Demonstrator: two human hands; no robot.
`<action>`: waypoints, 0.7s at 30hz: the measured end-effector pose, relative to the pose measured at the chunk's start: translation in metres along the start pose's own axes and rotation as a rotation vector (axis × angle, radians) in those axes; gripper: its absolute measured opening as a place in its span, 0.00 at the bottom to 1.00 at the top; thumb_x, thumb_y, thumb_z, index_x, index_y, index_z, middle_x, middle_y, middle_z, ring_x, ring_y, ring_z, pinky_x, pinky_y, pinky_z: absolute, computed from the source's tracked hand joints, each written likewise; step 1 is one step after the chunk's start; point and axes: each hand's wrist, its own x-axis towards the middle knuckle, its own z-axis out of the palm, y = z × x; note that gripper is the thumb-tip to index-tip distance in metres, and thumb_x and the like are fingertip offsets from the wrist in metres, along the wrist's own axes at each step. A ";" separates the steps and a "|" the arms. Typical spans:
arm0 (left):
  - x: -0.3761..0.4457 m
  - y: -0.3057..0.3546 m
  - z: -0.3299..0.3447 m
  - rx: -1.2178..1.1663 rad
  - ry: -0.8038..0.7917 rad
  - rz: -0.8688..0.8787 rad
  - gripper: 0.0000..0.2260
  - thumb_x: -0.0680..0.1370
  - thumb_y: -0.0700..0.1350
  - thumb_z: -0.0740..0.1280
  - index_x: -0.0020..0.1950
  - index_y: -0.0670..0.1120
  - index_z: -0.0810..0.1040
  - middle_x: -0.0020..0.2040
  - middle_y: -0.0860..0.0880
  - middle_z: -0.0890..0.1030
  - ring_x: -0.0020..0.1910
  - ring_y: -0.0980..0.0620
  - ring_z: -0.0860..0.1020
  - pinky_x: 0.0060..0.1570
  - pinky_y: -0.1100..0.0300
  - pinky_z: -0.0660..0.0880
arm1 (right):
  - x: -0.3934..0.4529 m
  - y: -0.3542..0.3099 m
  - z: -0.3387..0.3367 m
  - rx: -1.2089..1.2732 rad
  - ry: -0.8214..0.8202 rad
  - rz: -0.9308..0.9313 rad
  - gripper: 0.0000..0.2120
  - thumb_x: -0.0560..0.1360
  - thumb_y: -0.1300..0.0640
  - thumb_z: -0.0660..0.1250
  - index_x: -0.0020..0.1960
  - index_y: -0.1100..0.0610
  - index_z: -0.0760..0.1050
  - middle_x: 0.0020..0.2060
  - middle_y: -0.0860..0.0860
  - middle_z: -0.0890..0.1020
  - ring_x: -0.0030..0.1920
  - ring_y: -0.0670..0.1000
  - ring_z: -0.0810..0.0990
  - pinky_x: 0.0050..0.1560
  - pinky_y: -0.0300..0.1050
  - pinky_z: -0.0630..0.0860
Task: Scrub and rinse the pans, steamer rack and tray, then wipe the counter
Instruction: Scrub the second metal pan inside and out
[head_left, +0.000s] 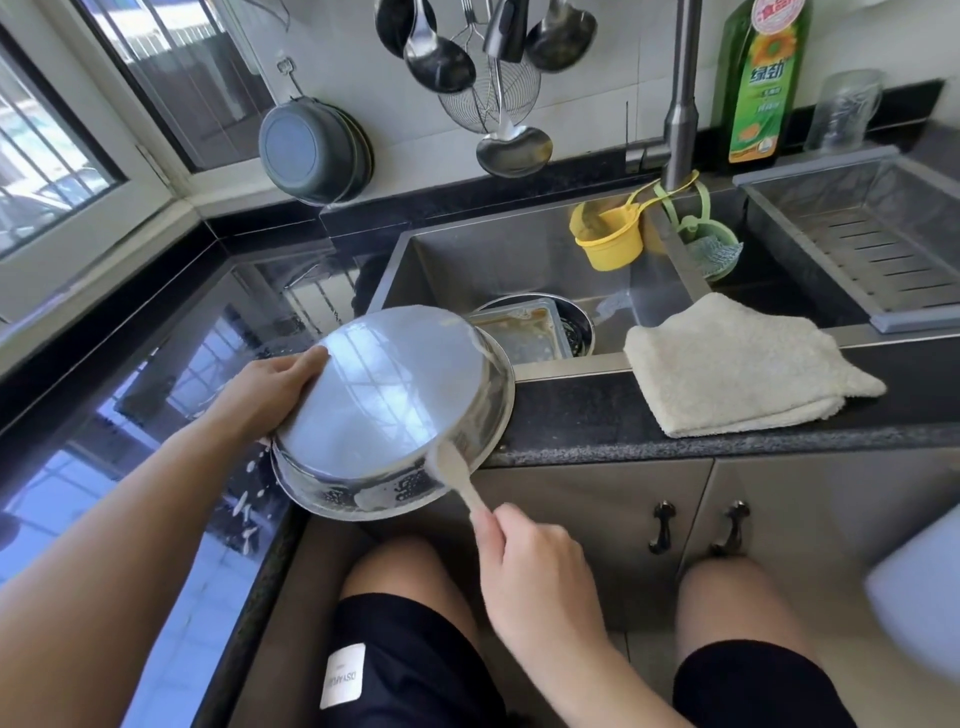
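The black stone desk (597, 415) ran round a steel sink (498, 260) under the window. My left hand (275, 382) gripped the far rim of the upturned pan (384, 410), held tilted over the desk's corner beside the sink. My right hand (524, 556) pinched a brush (457, 473), its head pressed against the pan's soapy wall. The dirty tray (524, 332) sat in the sink; a folded cloth (737, 364) lay right of it.
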 end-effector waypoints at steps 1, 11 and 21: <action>0.000 0.000 0.000 -0.007 0.003 -0.003 0.29 0.78 0.72 0.56 0.70 0.57 0.79 0.63 0.43 0.81 0.56 0.42 0.80 0.66 0.43 0.74 | 0.007 -0.002 -0.004 0.034 0.016 0.046 0.20 0.83 0.39 0.51 0.39 0.52 0.63 0.36 0.53 0.80 0.41 0.62 0.76 0.37 0.53 0.64; 0.016 0.004 -0.010 0.151 -0.089 0.020 0.28 0.81 0.71 0.52 0.71 0.59 0.76 0.66 0.45 0.80 0.63 0.41 0.78 0.69 0.44 0.70 | -0.009 -0.005 -0.013 0.023 -0.052 0.147 0.20 0.83 0.39 0.50 0.42 0.51 0.66 0.41 0.53 0.81 0.45 0.60 0.78 0.41 0.54 0.66; 0.029 0.038 0.019 0.421 -0.002 0.045 0.33 0.79 0.72 0.52 0.79 0.57 0.64 0.75 0.36 0.67 0.69 0.33 0.72 0.66 0.39 0.69 | 0.008 -0.026 -0.008 -0.044 -0.180 0.125 0.21 0.84 0.40 0.50 0.49 0.52 0.74 0.48 0.54 0.82 0.52 0.62 0.79 0.42 0.52 0.66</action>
